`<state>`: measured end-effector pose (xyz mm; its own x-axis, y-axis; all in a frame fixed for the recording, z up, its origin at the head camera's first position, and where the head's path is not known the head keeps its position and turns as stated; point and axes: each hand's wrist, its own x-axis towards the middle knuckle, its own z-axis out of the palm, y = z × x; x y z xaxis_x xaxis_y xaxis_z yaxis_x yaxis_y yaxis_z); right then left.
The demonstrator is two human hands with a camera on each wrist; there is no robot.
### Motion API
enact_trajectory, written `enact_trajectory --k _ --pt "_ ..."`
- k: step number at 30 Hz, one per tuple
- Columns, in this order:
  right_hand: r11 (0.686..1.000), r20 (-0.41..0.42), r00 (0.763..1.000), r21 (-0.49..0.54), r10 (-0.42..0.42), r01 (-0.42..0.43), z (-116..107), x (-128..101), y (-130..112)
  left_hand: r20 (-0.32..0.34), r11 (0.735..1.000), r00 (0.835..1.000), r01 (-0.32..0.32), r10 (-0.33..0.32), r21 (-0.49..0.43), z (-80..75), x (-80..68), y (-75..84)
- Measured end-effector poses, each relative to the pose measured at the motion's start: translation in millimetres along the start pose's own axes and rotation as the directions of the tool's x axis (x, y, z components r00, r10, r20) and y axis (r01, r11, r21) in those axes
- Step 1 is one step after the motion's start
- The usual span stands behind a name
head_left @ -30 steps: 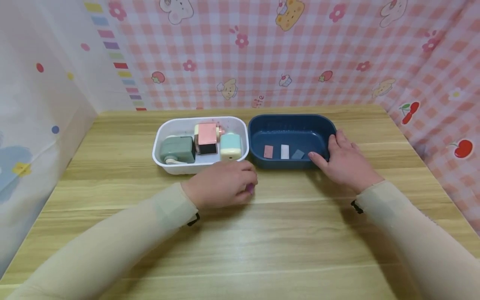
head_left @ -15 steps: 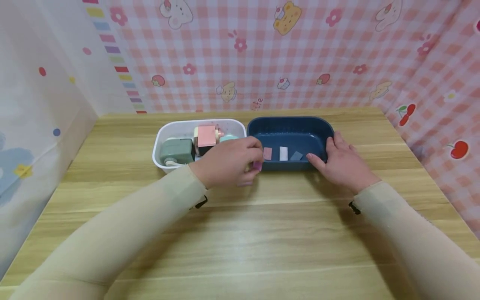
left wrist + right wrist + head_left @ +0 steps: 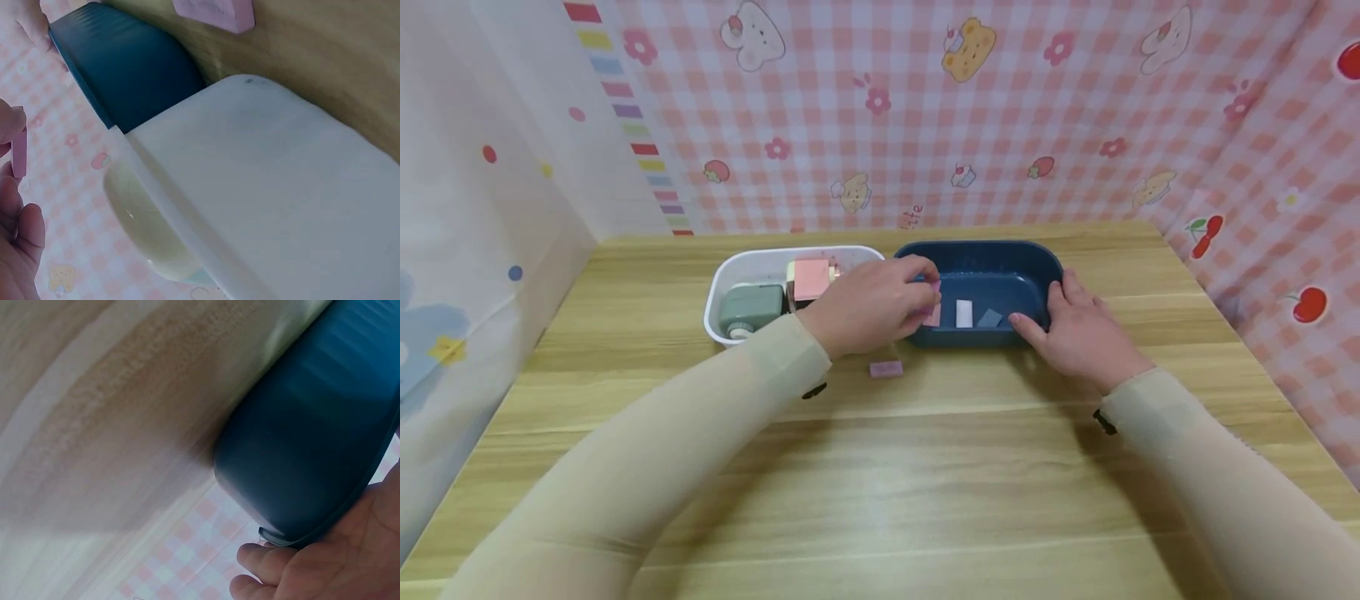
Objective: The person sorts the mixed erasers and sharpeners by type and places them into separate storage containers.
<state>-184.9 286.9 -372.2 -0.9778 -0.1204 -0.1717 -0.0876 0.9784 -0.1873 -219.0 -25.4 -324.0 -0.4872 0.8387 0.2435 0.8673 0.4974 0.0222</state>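
Observation:
My left hand point(image 3: 872, 304) pinches a small pinkish-purple eraser point(image 3: 20, 153) between thumb and fingers, over the left end of the dark blue box point(image 3: 992, 337). Inside that box lie a pink eraser point(image 3: 932, 317), a white eraser point(image 3: 964, 313) and a grey-blue eraser point(image 3: 989, 318). Another purple eraser point(image 3: 886, 369) is on the table in front of the boxes. My right hand point(image 3: 1082, 333) holds the blue box's right front corner, with the thumb over the front rim and the fingers along the right end.
Left of the blue box stands a white box point(image 3: 709, 312). In it are a green crank pencil sharpener point(image 3: 752, 307) and a pink sharpener point(image 3: 812, 277); my left hand hides its right part. A pink checked cloth point(image 3: 820, 108) hangs behind the wooden table point(image 3: 880, 483).
My left hand has lifted an eraser from the table and moved up and right to the blue box. The purple eraser on the table has come into view. My right hand keeps its hold.

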Motion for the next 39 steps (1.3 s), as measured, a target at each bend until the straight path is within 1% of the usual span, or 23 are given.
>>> enact_trajectory --k 7,16,22,28,32,36,39 --pt "1.0 0.01 1.0 -0.003 0.012 -0.012 -2 -2 -3 0.014 1.0 1.0 0.011 -0.011 -0.008 1.5 11.7 -5.5" --pt "1.0 0.007 1.0 -0.011 0.016 -0.016 -3 -3 -4 0.043 0.998 0.998 0.052 -0.053 0.033 5.6 26.6 -8.1" --pt "1.0 0.011 1.0 -0.007 0.016 -0.015 -4 -3 -4 0.044 0.997 0.997 0.069 -0.07 0.029 9.9 35.0 -11.5" --pt "1.0 0.011 1.0 0.005 0.018 -0.018 -2 -3 -3 0.074 0.996 0.993 0.087 -0.087 0.006 12.0 38.6 -13.7" --pt "1.0 0.011 1.0 0.008 0.015 -0.015 -1 -2 -2 0.106 0.996 0.99 0.089 -0.091 0.023 14.1 40.1 -14.3" --pt "1.0 0.008 1.0 0.006 0.013 -0.013 0 -2 -1 0.135 0.994 0.985 0.111 -0.111 0.01 14.0 39.1 -13.3" --pt "1.0 0.004 1.0 0.01 0.013 -0.013 1 -1 0 0.138 0.992 0.983 0.123 -0.121 -0.005 13.5 37.4 -12.6"
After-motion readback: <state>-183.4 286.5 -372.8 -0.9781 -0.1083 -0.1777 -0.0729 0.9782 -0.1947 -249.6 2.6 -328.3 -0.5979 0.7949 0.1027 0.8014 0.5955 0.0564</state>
